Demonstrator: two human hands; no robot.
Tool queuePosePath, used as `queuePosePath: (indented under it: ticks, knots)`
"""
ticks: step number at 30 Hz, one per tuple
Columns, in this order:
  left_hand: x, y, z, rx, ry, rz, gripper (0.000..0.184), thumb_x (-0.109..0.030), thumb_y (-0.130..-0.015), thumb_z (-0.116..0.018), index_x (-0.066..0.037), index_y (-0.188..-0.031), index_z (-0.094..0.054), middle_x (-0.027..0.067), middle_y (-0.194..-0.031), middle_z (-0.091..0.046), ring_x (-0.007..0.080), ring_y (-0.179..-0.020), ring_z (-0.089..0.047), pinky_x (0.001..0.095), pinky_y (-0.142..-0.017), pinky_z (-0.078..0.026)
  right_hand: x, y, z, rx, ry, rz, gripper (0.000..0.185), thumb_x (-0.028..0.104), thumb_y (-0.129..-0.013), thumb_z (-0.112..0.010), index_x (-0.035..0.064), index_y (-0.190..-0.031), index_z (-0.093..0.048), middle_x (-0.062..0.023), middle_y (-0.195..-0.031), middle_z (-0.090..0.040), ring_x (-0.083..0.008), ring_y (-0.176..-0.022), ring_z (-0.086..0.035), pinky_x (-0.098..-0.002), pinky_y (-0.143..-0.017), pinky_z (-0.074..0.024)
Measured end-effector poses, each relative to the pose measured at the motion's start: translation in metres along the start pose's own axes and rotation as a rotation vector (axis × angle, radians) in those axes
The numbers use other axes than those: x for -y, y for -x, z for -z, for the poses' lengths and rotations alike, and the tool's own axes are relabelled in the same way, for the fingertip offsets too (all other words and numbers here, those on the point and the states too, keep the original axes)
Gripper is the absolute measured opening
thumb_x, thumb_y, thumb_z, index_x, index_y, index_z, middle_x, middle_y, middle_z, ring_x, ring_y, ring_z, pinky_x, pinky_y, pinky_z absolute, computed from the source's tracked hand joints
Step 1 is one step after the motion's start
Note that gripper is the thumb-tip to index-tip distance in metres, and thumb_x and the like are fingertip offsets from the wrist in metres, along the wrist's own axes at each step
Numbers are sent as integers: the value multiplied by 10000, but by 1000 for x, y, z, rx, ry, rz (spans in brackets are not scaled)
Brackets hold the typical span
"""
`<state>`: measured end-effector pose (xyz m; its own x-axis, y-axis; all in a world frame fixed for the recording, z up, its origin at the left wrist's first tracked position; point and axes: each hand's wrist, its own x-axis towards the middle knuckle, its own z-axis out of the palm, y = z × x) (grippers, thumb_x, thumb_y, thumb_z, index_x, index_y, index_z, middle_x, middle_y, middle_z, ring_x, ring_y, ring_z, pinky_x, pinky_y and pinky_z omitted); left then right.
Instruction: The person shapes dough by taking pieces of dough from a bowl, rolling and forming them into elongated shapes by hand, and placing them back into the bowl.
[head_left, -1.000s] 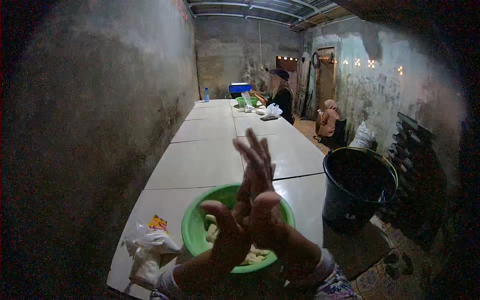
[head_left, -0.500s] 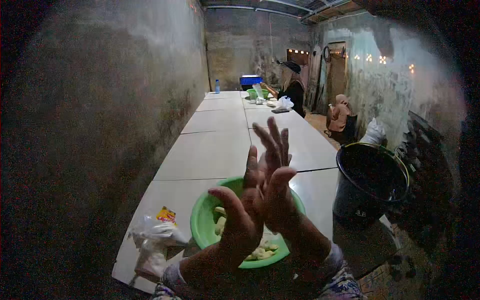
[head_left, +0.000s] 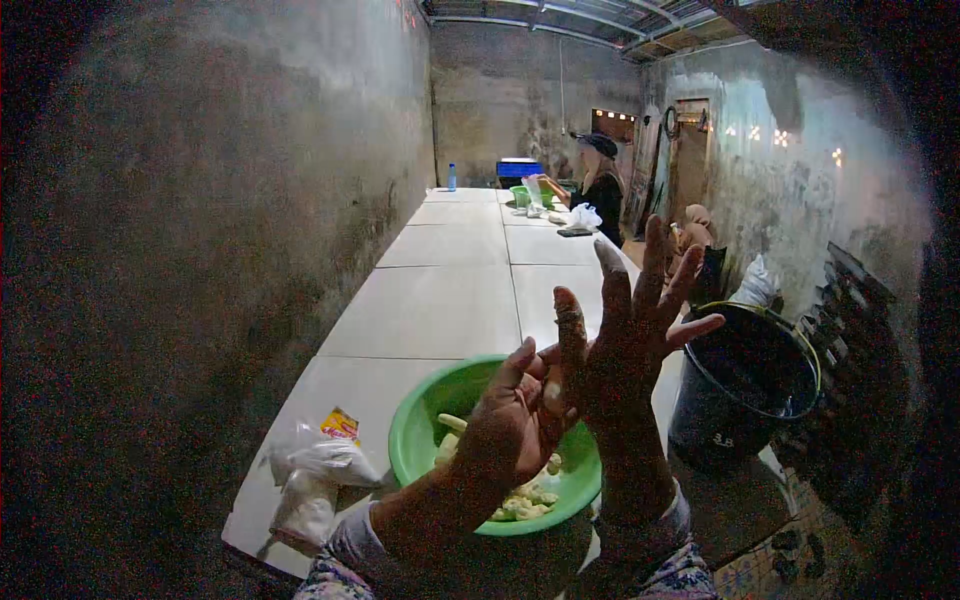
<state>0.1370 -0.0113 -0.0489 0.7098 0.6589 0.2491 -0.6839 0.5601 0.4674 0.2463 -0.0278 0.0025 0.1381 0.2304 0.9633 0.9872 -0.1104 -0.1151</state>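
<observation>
So the green basin (head_left: 412, 428) sits on the desk (head_left: 440, 315) below the hands, round mouth facing up. One pale strip (head_left: 453, 423) inside lies with its long axis slanting down to the right. Right hand (head_left: 625, 365): fingers spread, pointing up. Left hand's (head_left: 520, 425) are curled against its thumb side, can't tell if gripping.

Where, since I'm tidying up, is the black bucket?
In the head view, the bucket stands on the right, at the edge of the table, just right of the right hand.
</observation>
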Motion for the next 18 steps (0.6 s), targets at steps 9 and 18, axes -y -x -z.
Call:
queuePosePath:
  ticks: [9, 18]
  knots:
    - [-12, 5, 11, -12, 96, -112, 431, -537, -969, -338, -140, -869, -471, -14, -526, -316, 166, -433, -334, 328, -425, -311, -19, -6, 21, 103, -252, -33, 364, 410, -963, -443, 192, -1237, -543, -90, -1481, -328, -315, -1427, -142, -683, -1024, 101]
    - [-4, 17, -27, -32, -261, -236, 740, -631, -936, -183, -72, -1398, -328, 216, -1241, -547, 305, -1152, -539, 434, -1042, -374, 4, 18, -24, 126, -945, 4, 683, 591, -950, -164, 89, -1321, -440, -184, -1476, -285, -337, -1406, -164, -571, -1090, 43]
